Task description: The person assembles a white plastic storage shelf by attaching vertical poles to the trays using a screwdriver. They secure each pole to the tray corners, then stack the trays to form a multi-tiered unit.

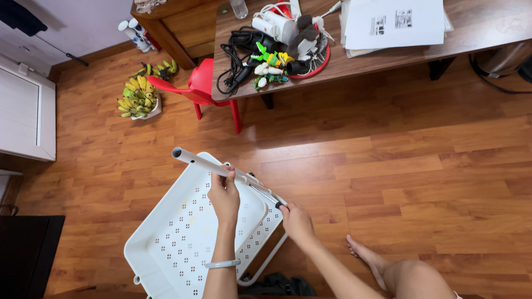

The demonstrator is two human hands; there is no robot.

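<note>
One white metal tube [194,160] slants across the upper corner of a white perforated tray [183,232], its open end pointing up and left. The left hand [224,195] is wrapped firmly around the tube near its middle, fingers closed on it. The right hand [295,220] is clenched on the black handle of a thin screwdriver [265,195], whose shaft runs up along the tube toward the left hand. A second tray [265,226] of the same punched pattern shows just beneath the first, with a bent white frame rail below it. One pale bangle [223,264] circles the left wrist, and one bare foot [366,256] rests on the floor to the right.

All this sits low over a glossy orange-brown wooden floor [421,160]. Farther off stand one red plastic chair [202,88], one bowl of bananas [138,98], and a dark wooden table [487,27] carrying tangled cables, small toys and a stack of paper sheets.
</note>
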